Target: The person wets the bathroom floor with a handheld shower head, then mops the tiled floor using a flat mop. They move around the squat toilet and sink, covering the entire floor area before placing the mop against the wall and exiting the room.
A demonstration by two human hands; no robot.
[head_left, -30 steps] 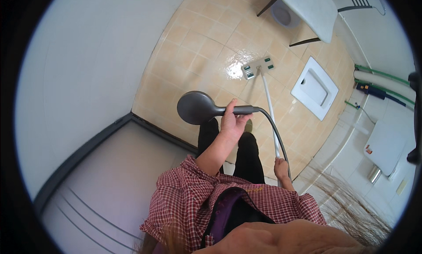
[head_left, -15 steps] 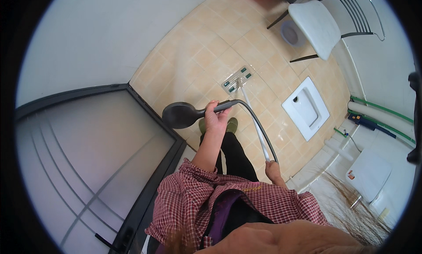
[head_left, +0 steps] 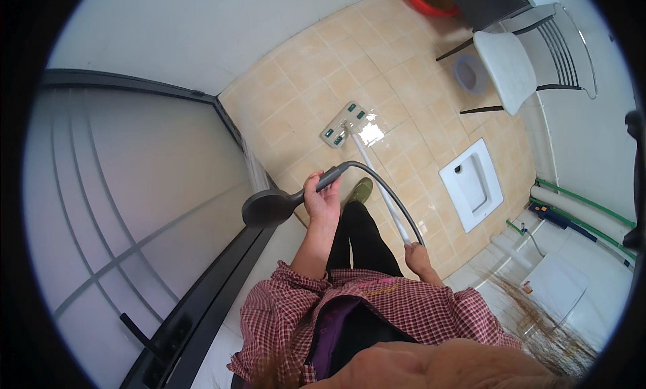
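My left hand [head_left: 323, 201] is closed around the handle of a dark grey shower head [head_left: 270, 209], its round head pointing left toward the door. A pale streak of water spray [head_left: 254, 164] shows beside the lower door frame. From the handle a grey hose [head_left: 392, 192] arcs down to the right, passing by my right hand [head_left: 418, 256]. That hand grips the white pole of a flat mop [head_left: 377, 177]. The rectangular mop head [head_left: 342, 125], with green clips, lies flat on the tiled floor ahead of my feet. The hose's far end is hidden.
A frosted door [head_left: 155, 187] with a dark frame stands at my left. To the right, a white squat toilet [head_left: 474, 187] is set in the beige tiles [head_left: 397, 86]. Beyond are a white chair [head_left: 506, 66], a pale basin [head_left: 469, 75] and a red tub [head_left: 431, 6].
My view has turned. The mop head has shifted left on the floor, away from the right side. The shower head has moved down a little, and its spray now falls near the door frame.
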